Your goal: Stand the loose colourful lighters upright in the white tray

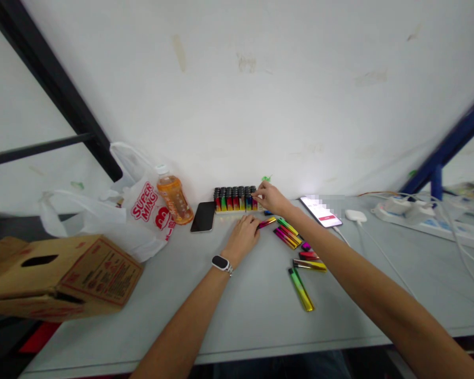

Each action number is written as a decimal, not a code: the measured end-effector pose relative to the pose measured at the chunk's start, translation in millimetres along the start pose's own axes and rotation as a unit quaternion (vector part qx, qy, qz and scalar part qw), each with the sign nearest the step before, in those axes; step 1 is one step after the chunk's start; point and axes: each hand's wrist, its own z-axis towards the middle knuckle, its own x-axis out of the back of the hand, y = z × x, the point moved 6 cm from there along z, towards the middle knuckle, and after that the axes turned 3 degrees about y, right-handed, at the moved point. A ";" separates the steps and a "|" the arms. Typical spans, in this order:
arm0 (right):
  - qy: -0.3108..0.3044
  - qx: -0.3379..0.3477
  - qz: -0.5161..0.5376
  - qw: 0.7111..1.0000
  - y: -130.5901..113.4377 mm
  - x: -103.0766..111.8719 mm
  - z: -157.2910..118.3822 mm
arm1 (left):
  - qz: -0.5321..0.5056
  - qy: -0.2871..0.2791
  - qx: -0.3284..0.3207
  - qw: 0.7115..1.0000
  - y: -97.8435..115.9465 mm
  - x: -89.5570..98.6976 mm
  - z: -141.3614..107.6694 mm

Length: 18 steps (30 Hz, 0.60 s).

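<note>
Colourful lighters with black tops stand upright in rows in a white tray (237,211) against the wall. My right hand (272,198) reaches over the tray's right end, its fingers pinched at a lighter there. In front of the tray, my left hand (243,236) has its fingertips closed on the end of a red and yellow lighter (267,222). Several loose lighters lie to the right, among them a pink and yellow one (286,238) partly beside my right forearm. Nearer the front lies a green and yellow lighter (301,289).
Left of the tray are a dark phone (203,217), an orange drink bottle (175,197), a white plastic bag (142,210) and a cardboard box (98,271). On the right lie a lit phone (322,211), a white charger (356,216), cables and a power strip (430,221).
</note>
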 end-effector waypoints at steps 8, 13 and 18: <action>0.122 -0.068 0.038 0.990 -14.8 22.5 -28.5 | -0.133 0.054 0.033 0.989 -17.1 3.3 1.0; 0.179 -0.128 0.129 0.967 -28.2 29.0 -51.9 | -0.324 0.175 0.127 0.921 -35.8 13.8 -1.6; 0.177 -0.160 0.186 0.953 -42.1 25.0 -73.4 | -0.500 0.198 0.142 0.831 -25.5 16.9 -2.8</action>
